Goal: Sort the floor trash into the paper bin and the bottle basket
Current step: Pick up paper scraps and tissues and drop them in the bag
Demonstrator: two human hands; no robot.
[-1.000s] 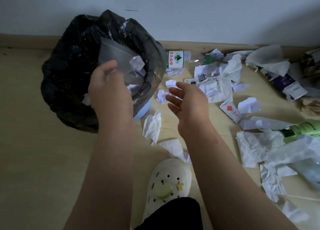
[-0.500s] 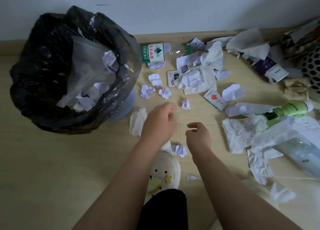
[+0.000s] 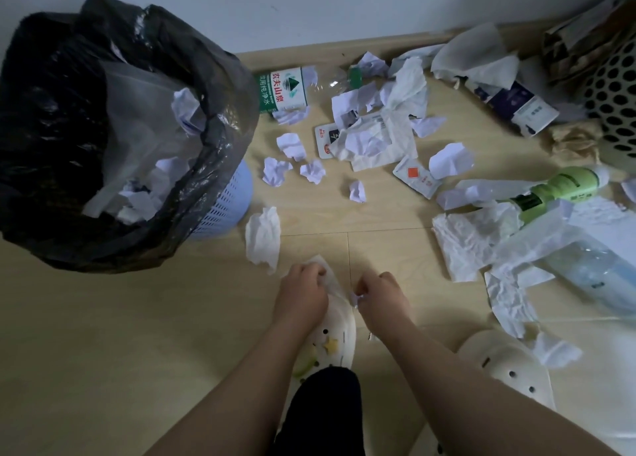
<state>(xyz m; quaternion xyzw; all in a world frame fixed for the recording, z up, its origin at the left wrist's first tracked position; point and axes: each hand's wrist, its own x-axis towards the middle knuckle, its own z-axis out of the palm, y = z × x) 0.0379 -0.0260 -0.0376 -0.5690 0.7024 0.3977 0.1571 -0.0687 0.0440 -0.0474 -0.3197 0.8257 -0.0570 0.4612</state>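
Up-left of my left hand (image 3: 303,295) stands the paper bin (image 3: 223,201), bag mouth open for drops. That hand grips a tissue (image 3: 330,282) beneath it. Just right of it, my right hand (image 3: 378,295) pinches a small scrap (image 3: 356,299), likely so both go in one trip.

Glossy black plastic liner (image 3: 51,111), crumpled matt paper (image 3: 263,242), smooth pale wood-look floor (image 3: 103,335).

Both hands have come down from the paper bin (image 3: 225,201) to the near floor; the left hand (image 3: 303,299) now grips a tissue (image 3: 327,273) and the right hand (image 3: 380,297) pinches a paper scrap (image 3: 356,299).
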